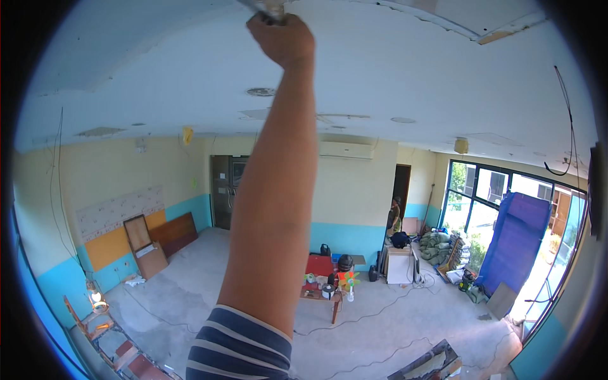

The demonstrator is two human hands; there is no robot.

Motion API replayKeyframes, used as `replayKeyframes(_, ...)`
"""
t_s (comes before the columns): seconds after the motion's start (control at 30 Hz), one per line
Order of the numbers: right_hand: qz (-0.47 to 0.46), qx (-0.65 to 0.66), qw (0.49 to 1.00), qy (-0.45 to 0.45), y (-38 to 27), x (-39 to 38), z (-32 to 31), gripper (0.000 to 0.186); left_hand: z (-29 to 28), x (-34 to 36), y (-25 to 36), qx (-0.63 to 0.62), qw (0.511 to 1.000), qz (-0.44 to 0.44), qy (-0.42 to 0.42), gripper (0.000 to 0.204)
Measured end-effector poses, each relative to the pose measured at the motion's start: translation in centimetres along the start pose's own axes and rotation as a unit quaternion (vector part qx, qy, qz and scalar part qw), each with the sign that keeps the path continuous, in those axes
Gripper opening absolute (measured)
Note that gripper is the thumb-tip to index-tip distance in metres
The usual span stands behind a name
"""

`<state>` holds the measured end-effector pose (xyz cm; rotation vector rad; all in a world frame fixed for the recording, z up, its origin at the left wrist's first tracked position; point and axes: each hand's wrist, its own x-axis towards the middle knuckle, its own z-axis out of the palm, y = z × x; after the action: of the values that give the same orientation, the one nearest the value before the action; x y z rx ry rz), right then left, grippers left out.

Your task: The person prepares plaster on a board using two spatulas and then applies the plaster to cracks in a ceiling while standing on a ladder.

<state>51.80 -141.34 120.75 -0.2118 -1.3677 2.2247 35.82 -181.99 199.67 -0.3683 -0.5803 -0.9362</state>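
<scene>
My left hand [286, 41] is raised overhead at the top middle, at the end of an outstretched arm with a blue-and-white striped sleeve. Its fingers are closed round a flat grey metal tool [273, 9], held up near the white ceiling [190, 57]. The top edge of the picture cuts the tool off, so its full shape and whether it touches the ceiling cannot be made out. Nothing of my right hand shows.
A small red table [334, 305] with tools stands on the floor below. Cables trail over the floor. At lower left is a ladder-like frame [117, 345] beside a lit lamp [96, 297]. Wires [568, 120] hang at right; a person [396, 214] stands by the far doorway.
</scene>
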Motion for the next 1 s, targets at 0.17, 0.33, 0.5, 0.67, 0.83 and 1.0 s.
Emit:
replayKeyframes(0.17,-0.094,-0.277,0.954,-0.070,-2.5,0.0,1.7,0.042,3.2,-5.8,2.5,0.023,0.996,0.075,-0.035,0.044)
replayKeyframes(0.33,0.076,0.118,0.989,-0.042,-2.3,0.6,2.8,0.044,-1.8,-9.1,4.1,-0.055,0.986,-0.039,-0.151,0.034)
replayKeyframes(0.5,0.171,0.127,0.977,-0.026,-4.8,1.0,6.9,0.043,-13.1,-19.3,2.9,0.028,0.860,-0.252,-0.442,0.056)
replayKeyframes(0.67,0.301,0.298,0.900,-0.100,-2.2,3.2,9.0,0.044,-29.7,-33.9,4.9,0.129,0.542,-0.454,-0.695,0.067)
replayKeyframes(0.83,0.307,0.212,0.908,-0.190,-3.1,1.8,15.9,0.050,-42.4,-40.8,7.7,0.057,0.323,-0.669,-0.667,0.060)
replayKeyframes(1.0,0.332,0.201,0.897,-0.211,-2.5,1.5,18.1,0.049,-47.7,-39.4,5.9,0.105,0.323,-0.679,-0.651,0.057)
